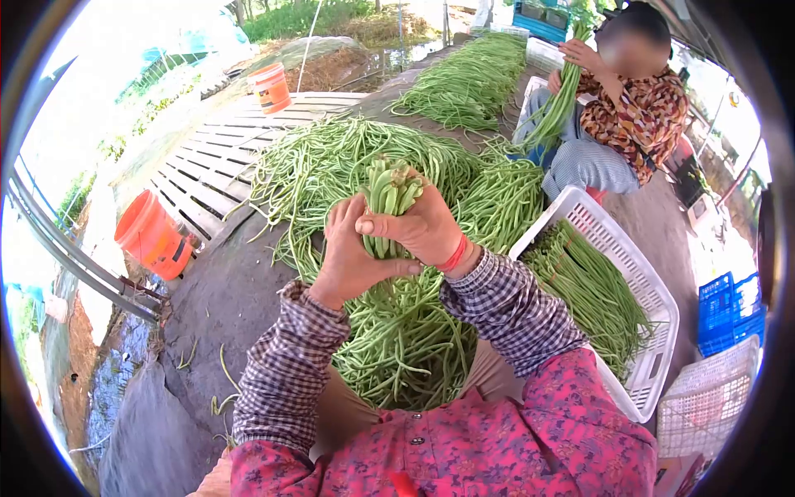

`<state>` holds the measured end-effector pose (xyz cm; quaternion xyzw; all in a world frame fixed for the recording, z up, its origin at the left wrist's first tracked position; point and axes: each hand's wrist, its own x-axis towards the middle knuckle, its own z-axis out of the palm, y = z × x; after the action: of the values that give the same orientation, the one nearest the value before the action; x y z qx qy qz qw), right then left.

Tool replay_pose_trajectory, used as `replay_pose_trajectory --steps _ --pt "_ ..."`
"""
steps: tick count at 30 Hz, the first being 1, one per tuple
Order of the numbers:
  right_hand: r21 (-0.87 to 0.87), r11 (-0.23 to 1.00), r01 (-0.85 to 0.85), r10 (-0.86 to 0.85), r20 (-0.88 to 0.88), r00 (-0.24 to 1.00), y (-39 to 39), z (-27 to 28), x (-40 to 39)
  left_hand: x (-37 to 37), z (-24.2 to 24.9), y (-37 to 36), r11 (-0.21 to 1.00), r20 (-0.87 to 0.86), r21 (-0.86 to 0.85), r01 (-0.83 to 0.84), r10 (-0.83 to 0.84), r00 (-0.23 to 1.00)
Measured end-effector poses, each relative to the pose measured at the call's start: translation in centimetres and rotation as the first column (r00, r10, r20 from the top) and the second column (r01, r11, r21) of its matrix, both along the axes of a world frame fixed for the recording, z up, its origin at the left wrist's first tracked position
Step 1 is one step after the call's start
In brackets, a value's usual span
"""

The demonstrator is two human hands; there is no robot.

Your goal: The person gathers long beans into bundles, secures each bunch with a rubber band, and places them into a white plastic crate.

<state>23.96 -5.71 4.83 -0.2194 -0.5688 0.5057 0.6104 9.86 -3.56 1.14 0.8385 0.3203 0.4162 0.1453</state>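
Both hands are wrapped round one bundle of long green beans (387, 199), whose ends point up between them. My left hand (352, 253) closes on the bundle from the left side. My right hand (426, 224), with a red band at its wrist, grips it from the right, its thumb across the front. Beneath and behind the hands spreads a large heap of loose long beans (331, 157), which reaches down between my knees. The lower part of the bundle is hard to tell from the heap.
At my right, a white crate (662, 331) holds laid-out long beans. Another person (633, 108) sits at the back right, holding a bunch. Orange buckets (153, 236) (270, 88) stand at the left, by a slatted platform (203, 157). Blue crates (729, 311) are far right.
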Motion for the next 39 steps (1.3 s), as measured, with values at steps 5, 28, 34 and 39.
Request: replay_pose_trajectory --steps 5,28,34,39 --pt "0.012 0.998 -0.07 0.065 0.229 0.971 -0.1 1.2 1.0 -0.3 0.8 0.6 0.982 0.073 0.149 0.115 -0.127 0.989" --pt "0.359 0.839 0.409 -0.534 0.399 0.745 -0.1 -5.1 -1.2 -1.6 -0.9 2.2 0.48 0.926 -0.339 0.809 0.019 0.377" --pt "0.357 0.895 0.269 -0.39 0.329 0.86 0.5 -5.4 -2.3 -2.6 0.3 0.5 0.655 0.864 -0.33 0.68 -0.08 0.497" --pt "0.344 0.913 0.217 -0.368 0.469 0.803 0.3 -5.4 -2.0 -3.6 -1.4 0.4 0.678 0.834 -0.379 0.63 -0.045 0.55"
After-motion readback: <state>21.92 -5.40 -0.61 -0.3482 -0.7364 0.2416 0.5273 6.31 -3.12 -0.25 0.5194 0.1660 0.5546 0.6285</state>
